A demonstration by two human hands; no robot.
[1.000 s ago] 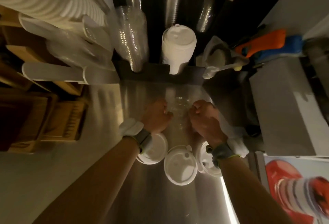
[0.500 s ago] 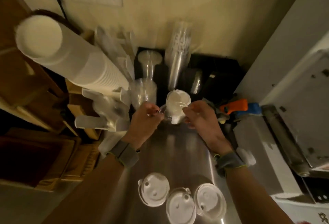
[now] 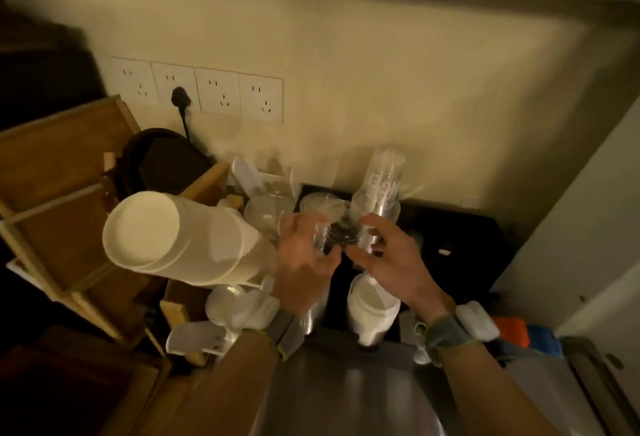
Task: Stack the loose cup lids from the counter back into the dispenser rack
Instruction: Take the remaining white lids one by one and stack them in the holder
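Clear lids [image 3: 332,238] held stacked above the black dispenser rack [image 3: 450,227].

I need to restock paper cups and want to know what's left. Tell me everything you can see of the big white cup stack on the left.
The white cup stack is a long sleeve of nested, matte, paper-looking cups lying tilted, its round flat end facing up toward the camera. Ribbed rims crowd its right end. It rests over the wooden rack, just left of the left hand; contact unclear.

White paper cups [image 3: 180,238]; black rack [image 3: 460,245]; clear lids [image 3: 332,236].
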